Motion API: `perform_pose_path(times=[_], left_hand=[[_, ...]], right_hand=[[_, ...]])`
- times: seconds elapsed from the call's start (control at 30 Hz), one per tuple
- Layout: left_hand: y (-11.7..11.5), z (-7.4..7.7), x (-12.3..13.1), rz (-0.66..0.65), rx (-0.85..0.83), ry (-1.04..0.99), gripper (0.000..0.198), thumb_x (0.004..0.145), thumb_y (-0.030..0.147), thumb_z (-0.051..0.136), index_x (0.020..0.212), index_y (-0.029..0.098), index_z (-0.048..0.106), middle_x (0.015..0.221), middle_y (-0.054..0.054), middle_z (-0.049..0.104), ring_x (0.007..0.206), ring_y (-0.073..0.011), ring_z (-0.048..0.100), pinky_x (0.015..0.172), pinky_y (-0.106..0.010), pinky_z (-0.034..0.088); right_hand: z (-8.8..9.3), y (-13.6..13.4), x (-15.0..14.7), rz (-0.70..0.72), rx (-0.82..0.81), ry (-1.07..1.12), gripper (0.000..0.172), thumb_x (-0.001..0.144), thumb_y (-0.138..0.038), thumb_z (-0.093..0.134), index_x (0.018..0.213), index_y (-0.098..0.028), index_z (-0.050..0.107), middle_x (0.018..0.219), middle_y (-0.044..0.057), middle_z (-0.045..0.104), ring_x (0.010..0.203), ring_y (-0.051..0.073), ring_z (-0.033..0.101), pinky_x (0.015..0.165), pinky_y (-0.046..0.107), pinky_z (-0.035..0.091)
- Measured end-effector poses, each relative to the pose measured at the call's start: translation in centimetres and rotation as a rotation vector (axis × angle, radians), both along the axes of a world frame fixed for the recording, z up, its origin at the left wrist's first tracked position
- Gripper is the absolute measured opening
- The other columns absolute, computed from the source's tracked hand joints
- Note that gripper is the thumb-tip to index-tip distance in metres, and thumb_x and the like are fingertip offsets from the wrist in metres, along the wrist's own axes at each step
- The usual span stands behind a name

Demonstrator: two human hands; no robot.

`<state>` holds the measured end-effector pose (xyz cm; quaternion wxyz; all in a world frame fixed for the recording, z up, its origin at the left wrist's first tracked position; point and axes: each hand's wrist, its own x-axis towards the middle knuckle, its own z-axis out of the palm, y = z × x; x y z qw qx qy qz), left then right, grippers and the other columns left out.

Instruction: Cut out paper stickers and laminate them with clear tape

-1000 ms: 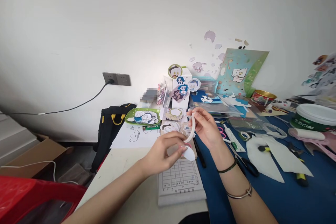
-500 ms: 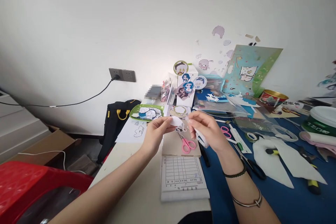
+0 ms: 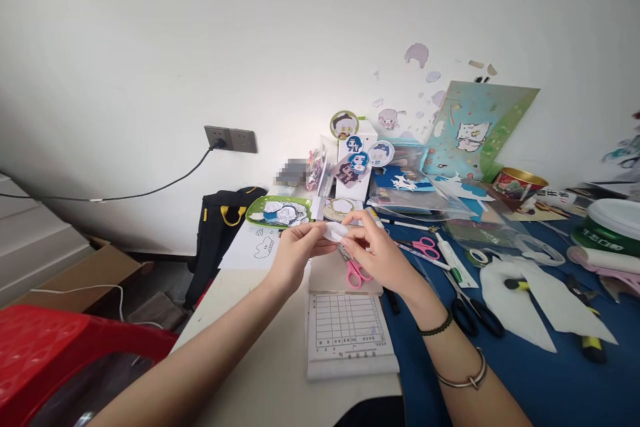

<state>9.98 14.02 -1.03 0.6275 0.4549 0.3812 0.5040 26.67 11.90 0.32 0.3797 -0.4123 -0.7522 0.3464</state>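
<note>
Between thumb and fingers, my left hand [image 3: 296, 255] pinches a small white paper piece [image 3: 336, 232] with a rounded edge. My right hand [image 3: 376, 250] meets the piece from the other side, its thumb and fingertips closed on the right edge. Below the hands, pink-handled scissors [image 3: 356, 273] lie on a beige board [image 3: 325, 280], partly covered by my right hand. A printed form pad [image 3: 350, 330] lies nearer to me. Behind the hands is a sheet with a round drawing [image 3: 340, 207].
Left stands a green tray [image 3: 255, 212] of paper cutouts. On the blue mat at right lie more pink scissors [image 3: 427, 247], black-handled scissors [image 3: 475, 315], a white tube [image 3: 457, 263] and white sheets [image 3: 515, 307]. A red stool [image 3: 60, 353] is at lower left.
My right hand has moved left and down onto the paper piece. The white and dark-blue object that showed under it is out of sight. The left hand has hardly moved.
</note>
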Motion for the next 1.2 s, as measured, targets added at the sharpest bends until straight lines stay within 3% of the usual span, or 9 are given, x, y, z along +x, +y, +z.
perform_pose_path(times=[0.93,1.2], left_hand=[[-0.12,-0.29,0.18,-0.006,-0.017,0.014,0.02,0.076,0.031,0.067,0.072,0.011,0.07,0.071,-0.005,0.071,0.067,-0.0144,0.067,0.073,-0.026,0.056],[-0.46,-0.45,0.62,-0.012,0.03,0.051,0.024,0.074,0.037,0.07,0.074,0.014,0.072,0.075,-0.004,0.072,0.075,-0.0165,0.067,0.08,-0.03,0.055]], right_hand=[[-0.11,0.26,0.19,-0.045,0.046,-0.077,0.013,0.091,-0.019,0.041,0.1,-0.026,0.037,0.056,-0.009,0.039,0.05,0.011,0.035,0.054,0.024,0.027],[-0.03,0.2,0.01,-0.064,0.091,-0.118,0.013,0.09,-0.018,0.039,0.101,-0.025,0.037,0.055,-0.009,0.038,0.051,0.013,0.037,0.054,0.024,0.028]])
